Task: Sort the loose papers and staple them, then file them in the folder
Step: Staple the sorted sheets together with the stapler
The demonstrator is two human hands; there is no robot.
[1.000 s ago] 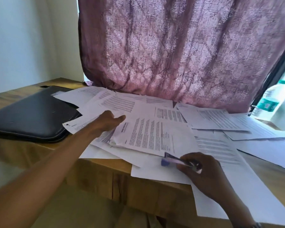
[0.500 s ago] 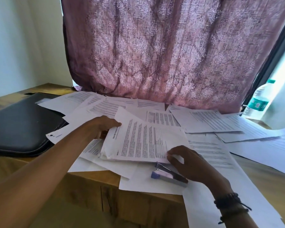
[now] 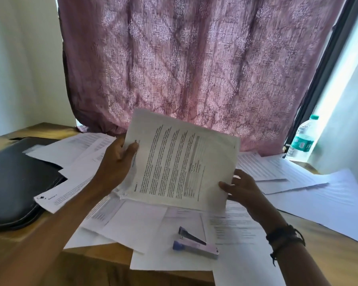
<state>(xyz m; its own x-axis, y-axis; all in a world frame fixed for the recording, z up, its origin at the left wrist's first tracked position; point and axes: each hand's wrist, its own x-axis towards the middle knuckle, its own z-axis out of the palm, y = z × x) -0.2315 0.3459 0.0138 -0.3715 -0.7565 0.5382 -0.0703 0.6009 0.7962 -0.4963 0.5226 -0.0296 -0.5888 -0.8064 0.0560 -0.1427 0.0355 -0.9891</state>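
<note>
Paper stack (image 3: 180,162) lifted off the wooden desk (image 3: 339,250): left hand (image 3: 114,168) pinches its 9 o'clock edge, right hand (image 3: 242,188) its 4 o'clock corner. Boxy stapler (image 3: 195,244) at 6.

Bare forearms; dark cord bracelets (image 3: 285,238) circle the right wrist.

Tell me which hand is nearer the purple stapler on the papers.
Right. The right hand, holding the printed paper sheaf, is just beyond the purple stapler; the left hand grips the sheaf farther up-left.
</note>
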